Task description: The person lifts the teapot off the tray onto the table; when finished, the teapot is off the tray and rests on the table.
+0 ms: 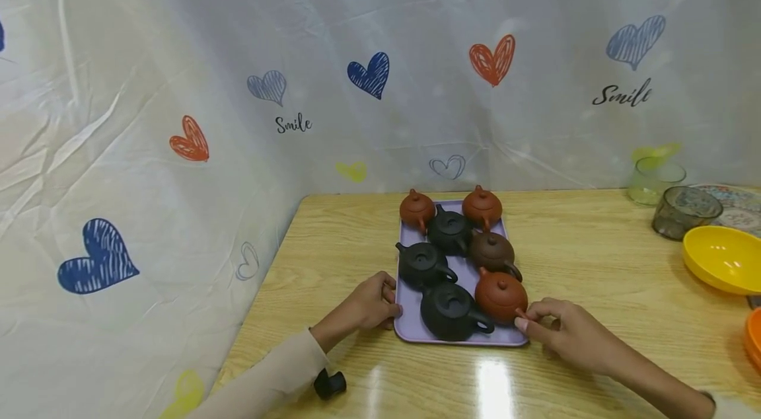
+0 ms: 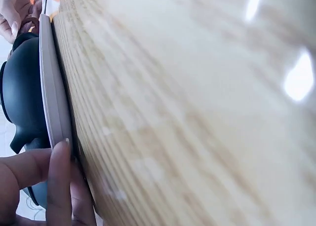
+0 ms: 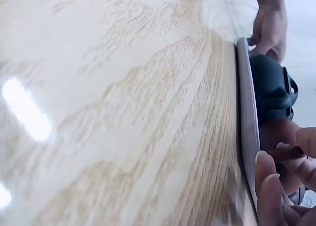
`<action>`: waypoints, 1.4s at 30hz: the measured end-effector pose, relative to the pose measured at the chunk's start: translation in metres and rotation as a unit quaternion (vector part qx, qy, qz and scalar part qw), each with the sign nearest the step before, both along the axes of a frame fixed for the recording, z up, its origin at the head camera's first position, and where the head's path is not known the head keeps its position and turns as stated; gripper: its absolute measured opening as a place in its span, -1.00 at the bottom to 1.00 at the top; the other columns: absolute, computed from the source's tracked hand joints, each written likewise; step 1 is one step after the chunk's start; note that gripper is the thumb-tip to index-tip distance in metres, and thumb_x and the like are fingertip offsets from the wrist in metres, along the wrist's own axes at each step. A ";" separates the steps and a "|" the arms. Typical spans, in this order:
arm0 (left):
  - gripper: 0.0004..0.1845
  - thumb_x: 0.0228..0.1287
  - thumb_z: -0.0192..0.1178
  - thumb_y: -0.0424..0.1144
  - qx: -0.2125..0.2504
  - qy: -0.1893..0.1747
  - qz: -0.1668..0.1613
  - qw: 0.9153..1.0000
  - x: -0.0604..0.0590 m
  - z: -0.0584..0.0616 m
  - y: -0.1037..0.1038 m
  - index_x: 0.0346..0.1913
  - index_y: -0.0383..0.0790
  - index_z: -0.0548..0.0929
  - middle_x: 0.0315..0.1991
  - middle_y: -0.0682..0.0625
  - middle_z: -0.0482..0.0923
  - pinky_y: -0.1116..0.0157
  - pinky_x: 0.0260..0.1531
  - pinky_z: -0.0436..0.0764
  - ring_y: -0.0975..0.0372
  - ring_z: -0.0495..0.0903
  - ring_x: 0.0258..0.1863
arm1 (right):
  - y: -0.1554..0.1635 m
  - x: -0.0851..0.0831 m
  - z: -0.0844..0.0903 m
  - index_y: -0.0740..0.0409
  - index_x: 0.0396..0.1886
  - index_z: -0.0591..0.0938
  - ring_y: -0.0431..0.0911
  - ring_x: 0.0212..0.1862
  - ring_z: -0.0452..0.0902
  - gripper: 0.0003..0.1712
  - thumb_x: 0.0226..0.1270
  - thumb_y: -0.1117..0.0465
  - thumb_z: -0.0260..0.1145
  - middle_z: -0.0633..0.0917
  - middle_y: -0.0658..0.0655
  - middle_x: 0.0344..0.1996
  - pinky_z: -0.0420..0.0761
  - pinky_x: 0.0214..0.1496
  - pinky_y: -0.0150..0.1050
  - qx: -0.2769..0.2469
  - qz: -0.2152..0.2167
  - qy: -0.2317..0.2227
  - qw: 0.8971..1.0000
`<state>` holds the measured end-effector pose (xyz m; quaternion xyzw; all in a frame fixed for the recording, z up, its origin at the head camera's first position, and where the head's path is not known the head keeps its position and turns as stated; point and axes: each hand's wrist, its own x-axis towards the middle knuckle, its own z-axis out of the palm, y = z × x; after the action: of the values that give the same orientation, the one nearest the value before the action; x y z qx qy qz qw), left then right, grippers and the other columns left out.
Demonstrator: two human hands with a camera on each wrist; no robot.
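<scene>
A lilac tray (image 1: 410, 328) lies on the table, carrying several small teapots. My left hand (image 1: 371, 303) grips the tray's left rim, thumb at the edge. On the right, my right hand (image 1: 573, 338) pinches the handle of the front reddish-brown teapot (image 1: 499, 295), which sits in the tray's near right corner. In the right wrist view, two fingertips (image 3: 264, 164) of that hand touch the tray's edge. Beside that teapot sits a black teapot (image 1: 447, 314). Behind are another black teapot (image 1: 421, 266), a third black teapot (image 1: 447, 234), a dark brown teapot (image 1: 492, 251) and two reddish ones at the back.
A yellow bowl (image 1: 722, 260), an orange bowl (image 1: 755, 336), a dark glass bowl (image 1: 684, 214), a clear glass bowl (image 1: 651, 188) and patterned plates (image 1: 743, 204) stand at the right. A small black object (image 1: 329, 384) is near my left sleeve. A heart-printed curtain (image 1: 416, 22) hangs behind the wooden table (image 1: 594, 254).
</scene>
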<state>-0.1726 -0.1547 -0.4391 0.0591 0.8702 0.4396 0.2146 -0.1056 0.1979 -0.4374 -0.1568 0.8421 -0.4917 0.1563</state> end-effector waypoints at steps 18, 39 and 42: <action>-0.54 0.16 0.32 -0.51 0.034 -0.017 0.011 0.999 -0.001 0.000 -0.011 0.11 -0.43 0.42 -0.23 -0.16 0.49 0.28 -0.50 0.75 0.20 0.59 -0.48 | 0.005 -0.011 0.009 0.24 -0.33 0.58 -0.15 -0.59 0.51 -0.62 0.61 0.06 0.08 0.59 0.18 -0.42 0.49 -0.67 -0.31 -0.028 0.053 -0.043 0.997; -0.51 0.14 0.31 -0.52 0.055 -0.036 0.019 0.998 -0.012 0.000 -0.019 0.15 -0.43 0.44 -0.19 -0.17 0.48 0.26 -0.46 0.75 0.18 0.58 -0.43 | 0.030 -0.016 0.019 0.42 -0.16 0.51 -0.14 -0.28 0.52 -0.59 0.64 0.10 0.01 0.53 0.10 -0.33 0.70 -0.36 -0.17 -0.084 0.058 -0.135 0.986; -0.51 0.14 0.31 -0.51 0.060 -0.037 0.018 0.997 -0.012 0.000 -0.017 0.15 -0.43 0.44 -0.20 -0.16 0.47 0.26 -0.46 0.75 0.18 0.57 -0.43 | 0.040 -0.020 0.027 0.40 -0.12 0.53 -0.08 -0.23 0.57 -0.60 0.65 0.10 0.00 0.57 0.14 -0.27 0.72 -0.32 -0.13 -0.078 0.051 -0.134 0.987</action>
<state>-0.1850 -0.1722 -0.4394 0.0398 0.8346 0.4967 0.2348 -0.1251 0.2376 -0.4102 -0.1443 0.7631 -0.5642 0.2802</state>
